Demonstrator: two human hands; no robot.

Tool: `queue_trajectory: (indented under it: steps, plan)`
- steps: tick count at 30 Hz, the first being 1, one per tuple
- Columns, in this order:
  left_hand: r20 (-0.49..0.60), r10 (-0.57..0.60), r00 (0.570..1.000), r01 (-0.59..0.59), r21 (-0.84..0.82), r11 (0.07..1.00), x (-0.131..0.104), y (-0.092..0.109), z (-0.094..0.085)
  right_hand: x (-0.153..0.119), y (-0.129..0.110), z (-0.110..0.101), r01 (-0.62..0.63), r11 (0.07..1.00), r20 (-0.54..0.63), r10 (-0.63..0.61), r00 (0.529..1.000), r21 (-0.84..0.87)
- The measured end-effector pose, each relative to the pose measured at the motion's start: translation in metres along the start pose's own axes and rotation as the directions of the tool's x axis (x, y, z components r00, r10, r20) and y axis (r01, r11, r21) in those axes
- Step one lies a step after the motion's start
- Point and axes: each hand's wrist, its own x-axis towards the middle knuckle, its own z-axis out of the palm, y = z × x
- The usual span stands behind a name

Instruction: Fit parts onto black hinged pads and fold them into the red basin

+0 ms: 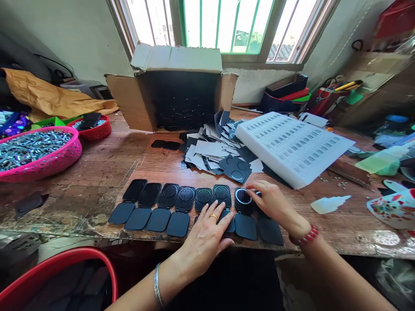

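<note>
Black hinged cases lie unfolded in a row along the table's front edge, such as this gridded half with its smooth flat half. My left hand rests over cases right of the row's middle, palm down, fingers spread, partly hiding them. My right hand is at the row's right end, fingers bent and closed beside a white ring that lies on one gridded half. Its fingertips are at the ring's upper right edge; whatever they pinch is too small to make out. The hand partly covers the last case.
Behind the row is a pile of black and white sheet pieces, beside a thick white foam-like slab. An open cardboard box stands at the back. Left are a pink basket of metal parts and a red tub below the edge.
</note>
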Motion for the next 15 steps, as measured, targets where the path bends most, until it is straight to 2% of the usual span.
queue_trajectory:
  steps: [3,6,11,15]
  plan:
    - [-0.032,-0.006,0.999,0.003,-0.094,0.996,-0.010,-0.003,-0.007,0.033,-0.006,0.014,-0.042,0.995,0.026,0.045,0.999,-0.094]
    - [-0.085,-0.038,0.996,0.016,-0.246,0.969,-0.023,-0.011,-0.015,0.053,-0.005,0.021,-0.049,0.988,0.068,0.060,0.996,-0.149]
    - [-0.170,-0.193,0.966,0.074,-0.535,0.842,-0.043,-0.024,-0.029,0.062,0.001,0.018,-0.064,0.973,0.105,0.089,0.990,-0.223]
    - [-0.150,-0.339,0.929,0.152,-0.680,0.717,-0.050,-0.026,-0.036,0.059,-0.003,0.020,-0.044,0.967,0.091,0.069,0.993,-0.253]
